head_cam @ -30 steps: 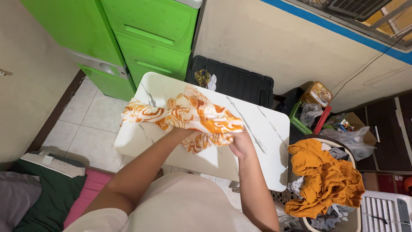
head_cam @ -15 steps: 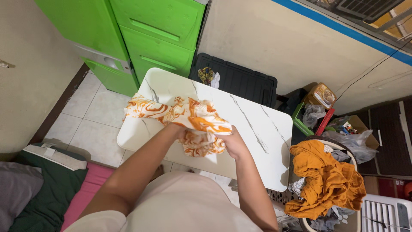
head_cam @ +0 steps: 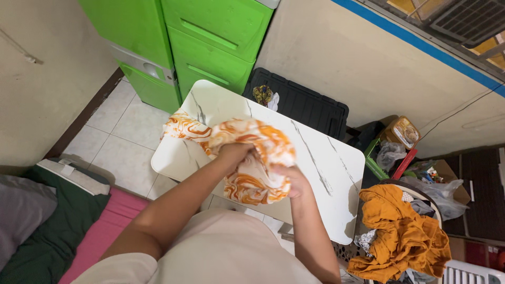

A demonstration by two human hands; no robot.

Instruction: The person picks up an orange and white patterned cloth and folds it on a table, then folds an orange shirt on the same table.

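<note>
Orange-and-white patterned cloth (head_cam: 252, 158) bunched over white marble-look table (head_cam: 326, 163). Left hand (head_cam: 234, 153) and right hand (head_cam: 292, 181) both closed tight on it. Mustard garment (head_cam: 402, 234) heaped in basket (head_cam: 421, 195) nearby.

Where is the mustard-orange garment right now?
The mustard-orange garment is at the lower right of the head view, heaped on a laundry basket just right of the white marble-look table.

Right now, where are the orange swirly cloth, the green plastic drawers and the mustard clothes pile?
orange swirly cloth (head_cam: 252, 179), head view, lower fold.
green plastic drawers (head_cam: 215, 31), head view, drawer front.
mustard clothes pile (head_cam: 402, 236), head view, middle.
</note>
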